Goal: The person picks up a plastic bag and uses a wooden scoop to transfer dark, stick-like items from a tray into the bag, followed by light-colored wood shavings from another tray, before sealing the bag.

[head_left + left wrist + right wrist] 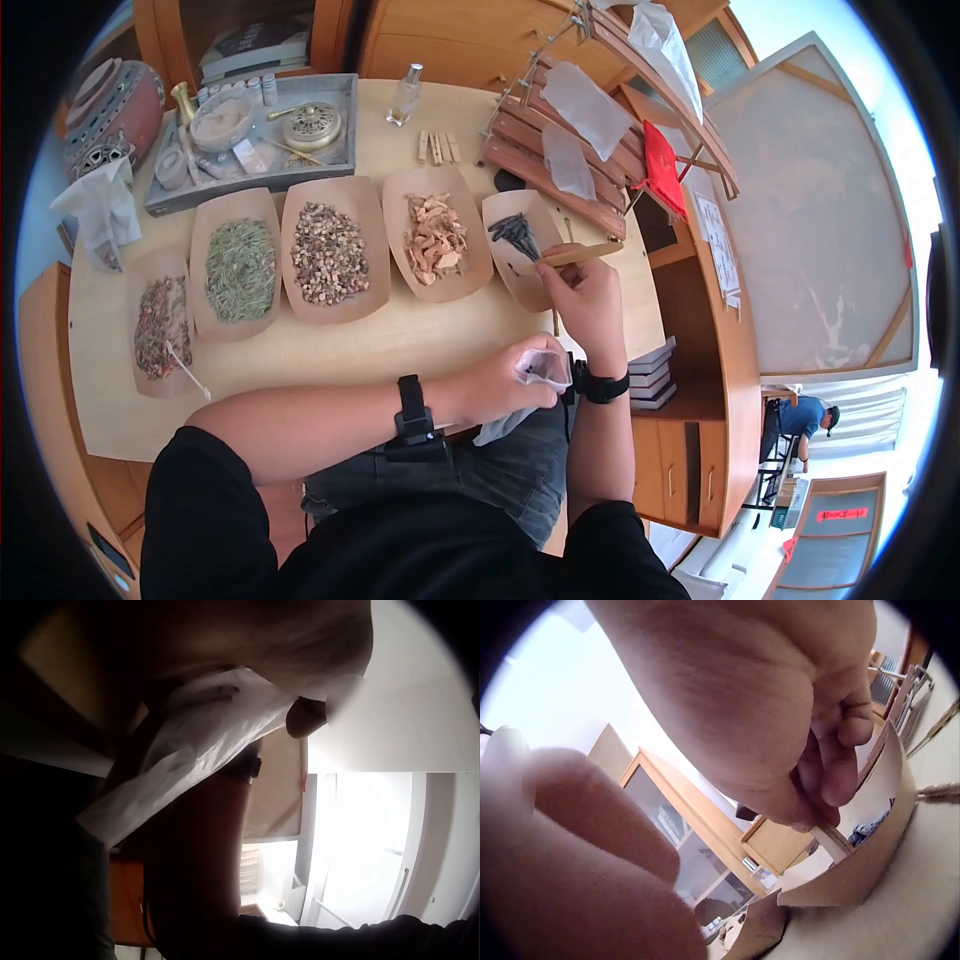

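Observation:
My left hand [495, 385] grips a translucent white pouch [543, 372], its mouth spread and turned up, with small dark bits inside. In the left wrist view the pouch [199, 742] hangs down below the fingers. My right hand [592, 300] pinches a flat, narrow wooden tool [585, 254] over the rightmost brown paper tray [540, 208]. Dark, thin dried pieces [514, 234] lie in that tray. In the right wrist view the tool [832, 843] dips past the tray's rim [877, 847]; I cannot tell whether it is tongs or a scoop.
Further left, paper trays hold pale curled slices [435, 240], chopped brown bits [330, 255], green dried herb [240, 270] and a mixed herb with a white stick [188, 370]. Behind stand a grey tray [350, 130], clothespins [438, 148], a glass bottle [405, 95] and a wooden rack [550, 150] with pouches.

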`<state>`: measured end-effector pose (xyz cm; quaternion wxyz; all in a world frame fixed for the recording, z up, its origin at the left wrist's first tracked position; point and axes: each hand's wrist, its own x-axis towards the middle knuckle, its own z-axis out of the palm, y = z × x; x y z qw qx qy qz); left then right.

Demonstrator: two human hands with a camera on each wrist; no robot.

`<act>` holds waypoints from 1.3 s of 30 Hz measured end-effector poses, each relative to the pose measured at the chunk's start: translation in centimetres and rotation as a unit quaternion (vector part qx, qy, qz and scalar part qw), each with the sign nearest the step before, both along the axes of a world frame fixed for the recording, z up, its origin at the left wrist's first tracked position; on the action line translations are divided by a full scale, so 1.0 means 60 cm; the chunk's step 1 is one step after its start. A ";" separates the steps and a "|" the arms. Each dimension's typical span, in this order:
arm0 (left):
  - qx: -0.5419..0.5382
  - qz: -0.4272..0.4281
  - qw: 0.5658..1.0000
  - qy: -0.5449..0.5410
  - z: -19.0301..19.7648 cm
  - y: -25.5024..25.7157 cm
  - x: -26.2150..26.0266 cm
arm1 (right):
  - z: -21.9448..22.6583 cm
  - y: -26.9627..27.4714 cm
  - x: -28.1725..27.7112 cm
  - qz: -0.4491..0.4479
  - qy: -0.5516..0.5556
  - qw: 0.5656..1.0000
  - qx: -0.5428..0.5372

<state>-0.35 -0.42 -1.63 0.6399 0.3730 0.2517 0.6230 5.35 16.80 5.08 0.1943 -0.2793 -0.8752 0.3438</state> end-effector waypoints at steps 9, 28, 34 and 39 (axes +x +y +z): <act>-0.025 0.020 0.998 -0.062 -0.008 0.005 -0.003 | 0.015 0.005 0.047 -0.026 0.074 0.997 -0.023; -0.016 0.016 0.999 -0.025 0.006 -0.003 -0.006 | 0.004 -0.001 0.020 -0.027 0.022 0.999 0.040; -0.009 0.039 0.999 -0.019 0.005 0.000 -0.002 | 0.011 0.005 0.045 0.021 0.044 0.999 0.008; -0.010 0.042 0.999 -0.003 0.008 0.000 -0.005 | 0.007 -0.006 0.021 0.078 0.040 0.996 0.021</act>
